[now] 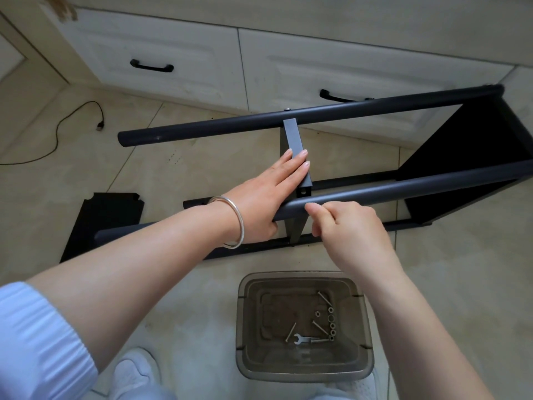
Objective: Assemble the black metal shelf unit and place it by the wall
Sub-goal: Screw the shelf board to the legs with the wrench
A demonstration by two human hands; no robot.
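1. Head view: tiled floor [178, 298] beside white drawers [161, 64]; the shelf frame [360, 194] lies on its side there.
2. Steel looks rigid, smooth and fairly heavy; best taken by the round tubes.
3. Left hand [268, 192] reaches over the near tube [432, 184], fingers straight, pressing the crossbar [295, 148].
4. Right hand [346, 223] has fingers curled, pinching at the near tube; contents hidden.
5. Bolts [318, 327] wait in a bin [245, 327].

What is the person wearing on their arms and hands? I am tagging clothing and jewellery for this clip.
The left hand is bare, with a plain silver bangle on its wrist and a pushed-up light blue sleeve near the elbow. The right hand and forearm are bare.
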